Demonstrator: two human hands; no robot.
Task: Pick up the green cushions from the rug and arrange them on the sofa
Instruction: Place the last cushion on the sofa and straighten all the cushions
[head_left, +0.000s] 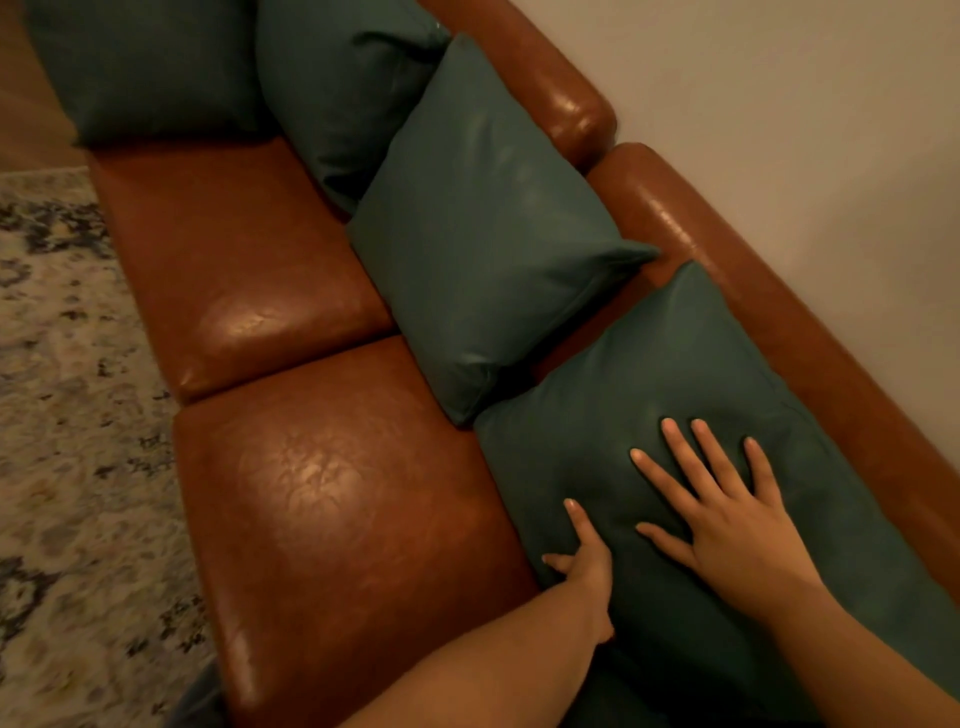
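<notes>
Several green cushions lean in a row against the back of the brown leather sofa (322, 499). On the nearest cushion (675, 374), my right hand (727, 525) lies flat on the face with its fingers spread. My left hand (584, 566) holds that cushion's front lower edge; the index finger lies on the fabric and the other fingers are hidden under the edge. A second cushion (483, 249) stands beside it, slightly tilted. A third (337, 88) and a fourth (150, 67) sit further along at the far end.
A pale patterned rug (67, 426) lies in front of the sofa on the left. A plain wall (805, 130) runs behind the sofa back. The front halves of both seat pads are bare leather. A dark shape (200, 699) shows at the sofa's near front corner.
</notes>
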